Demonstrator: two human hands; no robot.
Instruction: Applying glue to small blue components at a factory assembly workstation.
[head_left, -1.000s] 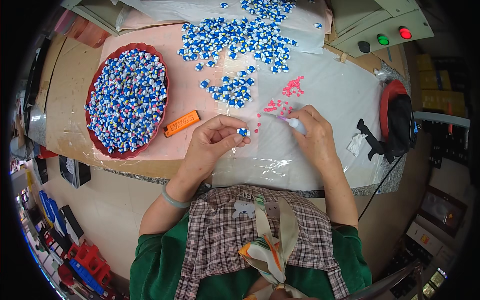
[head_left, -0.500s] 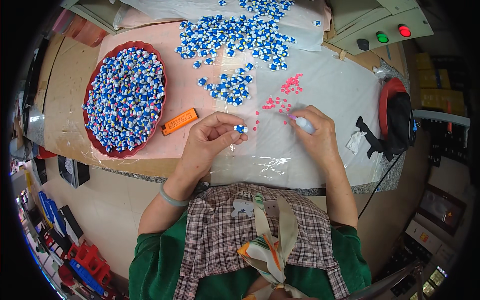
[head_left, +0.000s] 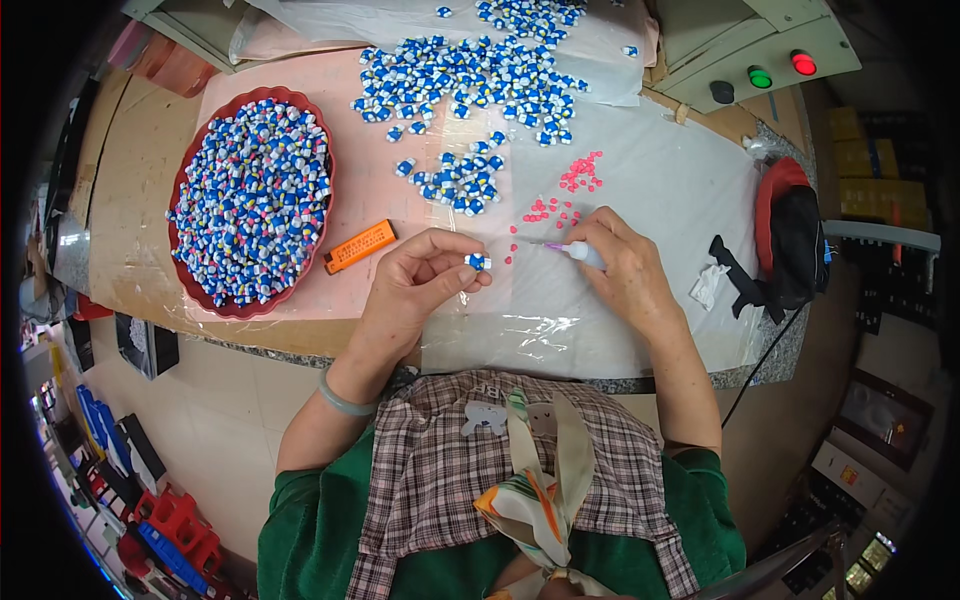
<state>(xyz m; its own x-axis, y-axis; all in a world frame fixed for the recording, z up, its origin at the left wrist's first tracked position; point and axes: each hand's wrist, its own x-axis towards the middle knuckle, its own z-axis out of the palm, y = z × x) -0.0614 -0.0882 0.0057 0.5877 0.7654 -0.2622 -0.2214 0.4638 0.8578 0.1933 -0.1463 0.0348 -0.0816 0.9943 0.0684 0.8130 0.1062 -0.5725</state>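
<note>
My left hand (head_left: 412,285) is closed, pinching a small blue-and-white figurine (head_left: 479,262) between thumb and fingertips. My right hand (head_left: 637,275) grips a small whitish squeeze bottle (head_left: 588,256) with a purple needle tip. That tip points left, toward the figurine, and a gap remains between them. Whether anything sits on the tip is too small to tell. Beyond the bottle lie several tiny pink-red pieces (head_left: 541,209), with a denser cluster of them farther back. A loose group of blue-and-white figurines (head_left: 460,180) lies past my left hand.
A red scalloped tray (head_left: 176,235) heaped with figurines stands at the left, beside an orange rectangular block (head_left: 360,246). A large figurine pile (head_left: 450,75) spreads across the back. At right are a crumpled tissue (head_left: 709,286), a black strap (head_left: 741,278) and a box with buttons (head_left: 760,77).
My right hand has brought the bottle left, its tip now nearer the figurine. One pink-red piece near the earlier tip position no longer shows there. My left hand has barely moved.
</note>
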